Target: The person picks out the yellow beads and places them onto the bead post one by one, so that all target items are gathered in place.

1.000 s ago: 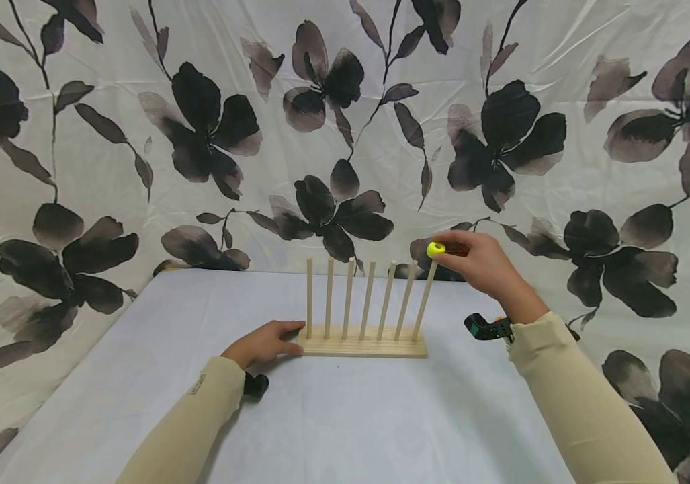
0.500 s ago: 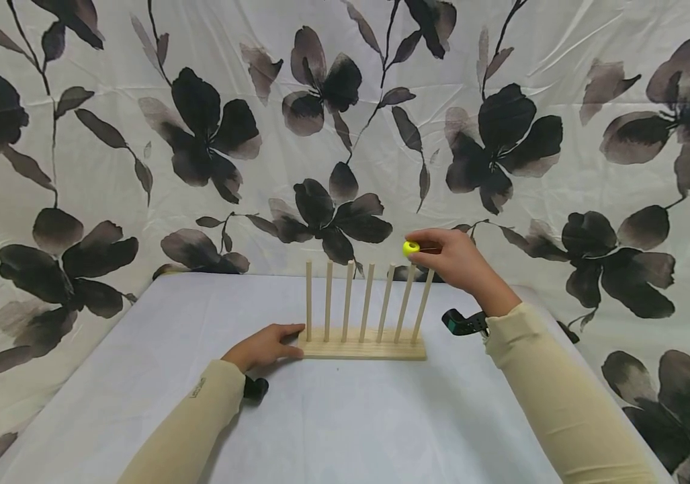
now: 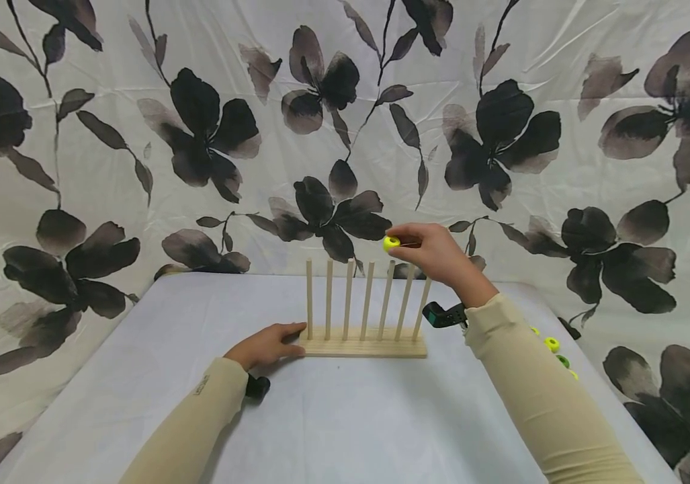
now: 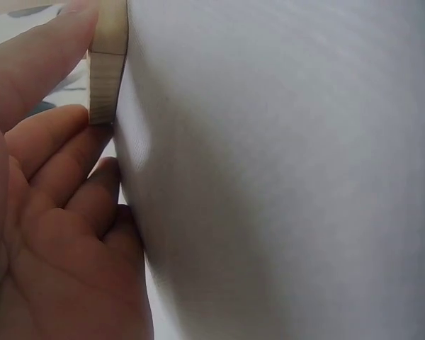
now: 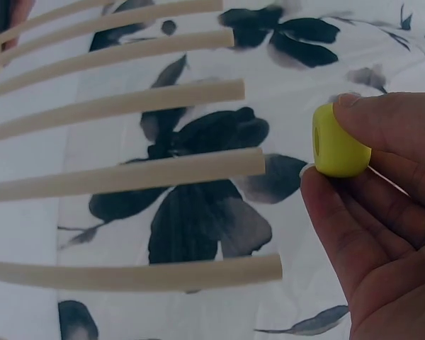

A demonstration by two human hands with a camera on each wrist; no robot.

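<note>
A pale wooden peg stand (image 3: 363, 348) lies on the white table, with several upright dowels in one row and no beads on them. My left hand (image 3: 266, 346) grips the left end of its base; in the left wrist view the thumb and fingers meet the block's end (image 4: 106, 85). My right hand (image 3: 438, 254) pinches a yellow bead (image 5: 343, 149) between thumb and fingertips. In the head view the bead appears just above the tip of a dowel right of the row's middle. The right wrist view shows it apart from the dowel tips, its hole facing them.
Several loose beads, yellow (image 3: 552, 345) and green (image 3: 563, 361), lie at the table's right side, partly hidden by the right sleeve (image 3: 538, 376). A floral cloth (image 3: 199, 33) hangs behind the white table (image 3: 345, 423).
My right hand has carried the yellow bead leftward along the dowel tops, from the rightmost one towards the middle. Loose beads have come into view behind the right sleeve. The left hand stays put.
</note>
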